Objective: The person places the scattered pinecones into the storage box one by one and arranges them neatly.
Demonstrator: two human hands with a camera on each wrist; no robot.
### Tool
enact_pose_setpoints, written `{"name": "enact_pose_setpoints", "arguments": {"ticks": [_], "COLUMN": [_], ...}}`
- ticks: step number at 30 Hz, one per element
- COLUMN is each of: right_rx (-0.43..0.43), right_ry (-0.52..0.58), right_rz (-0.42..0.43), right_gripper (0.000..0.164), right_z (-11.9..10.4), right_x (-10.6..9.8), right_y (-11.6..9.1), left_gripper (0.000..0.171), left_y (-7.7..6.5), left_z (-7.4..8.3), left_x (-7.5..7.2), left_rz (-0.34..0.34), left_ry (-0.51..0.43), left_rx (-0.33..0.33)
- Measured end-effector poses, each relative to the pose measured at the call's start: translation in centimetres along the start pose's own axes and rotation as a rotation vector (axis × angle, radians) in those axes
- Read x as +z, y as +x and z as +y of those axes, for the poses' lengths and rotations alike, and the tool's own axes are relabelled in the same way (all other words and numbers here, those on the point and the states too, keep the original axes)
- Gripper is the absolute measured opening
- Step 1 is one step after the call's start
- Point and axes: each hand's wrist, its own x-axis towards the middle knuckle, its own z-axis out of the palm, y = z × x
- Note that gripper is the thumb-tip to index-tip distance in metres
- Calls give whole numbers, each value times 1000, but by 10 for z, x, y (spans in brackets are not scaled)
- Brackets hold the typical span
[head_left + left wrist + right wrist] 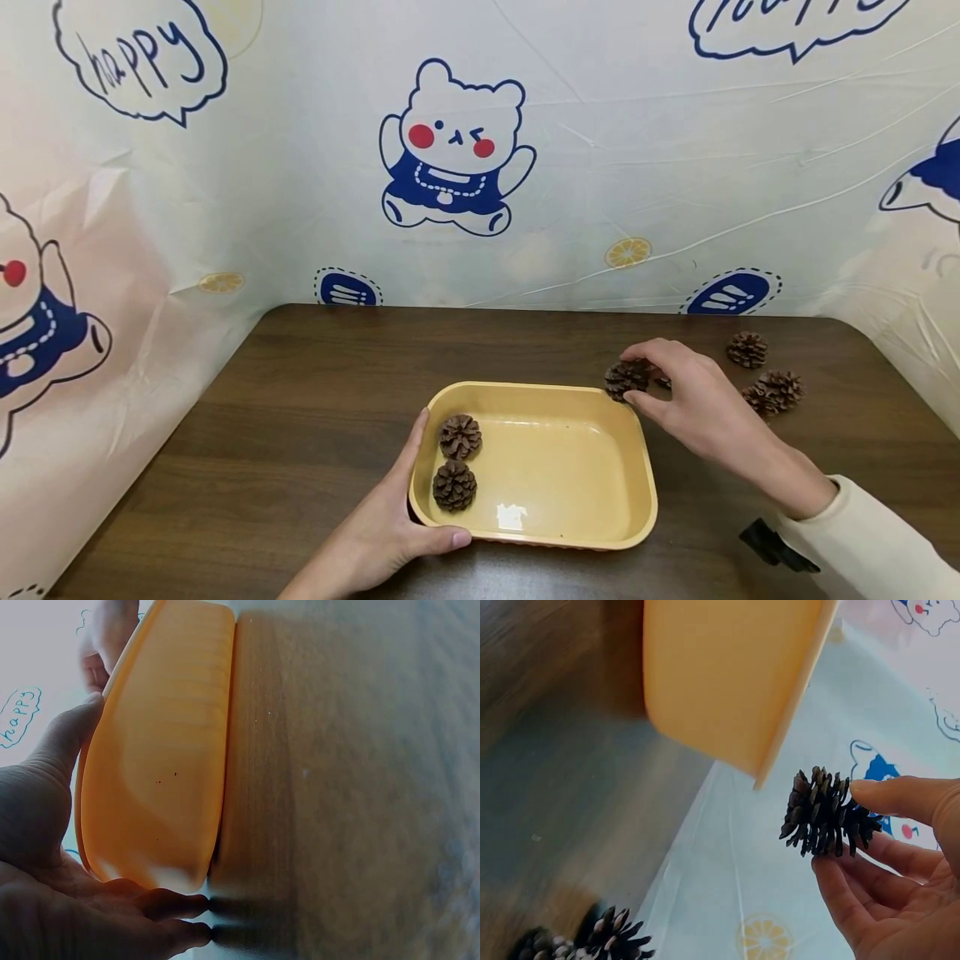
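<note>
Right hand [697, 408]: grasping the held pinecone [625, 382] – thumb on near side, fingers on far side
Left hand [375, 517]: gripping the yellow tray [558, 471] at its near-left corner, thumb along near rim, fingers on left wall
Held pinecone position: up by tray's far-right corner, apart from the rim in right wrist view
Tray edges: raised wall all round, rounded corners
Room in tray: bare floor from the cones at the left end across to right wall
Room on table: brown wood [225, 467] runs from tray to table's left edge
Arm pose: right forearm in cream sleeve [862, 533] slants in from lower right; left forearm from bottom edge
Cones in tray: two, rear one [460, 437], front one [454, 486]
Cones on table: single [747, 350], cluster [774, 393] nearer; another [663, 382] mostly hidden behind right hand
Backdrop [600, 167]: pale sheet, cartoon bears – stands behind table
</note>
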Motion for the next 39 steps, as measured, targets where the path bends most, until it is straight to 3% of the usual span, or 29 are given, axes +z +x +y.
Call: {"name": "enact_pose_setpoints", "arguments": {"ticks": [15,25,39], "right_rx": [-98,-215,-274], "right_ry": [68,119,185], "right_rz": [0,12,-62], "right_gripper": [38,37,35], "right_z": [-23,-28,-39], "right_x": [16,38,66], "right_y": [1,4,11], "left_gripper": [141,140,141], "left_y": [0,0,0], "left_z": [0,0,0], "left_x": [0,0,-1], "left_rz": [-2,-5,-13], "left_ry": [-7,-7,-25], "left_rx": [-3,9,5]}}
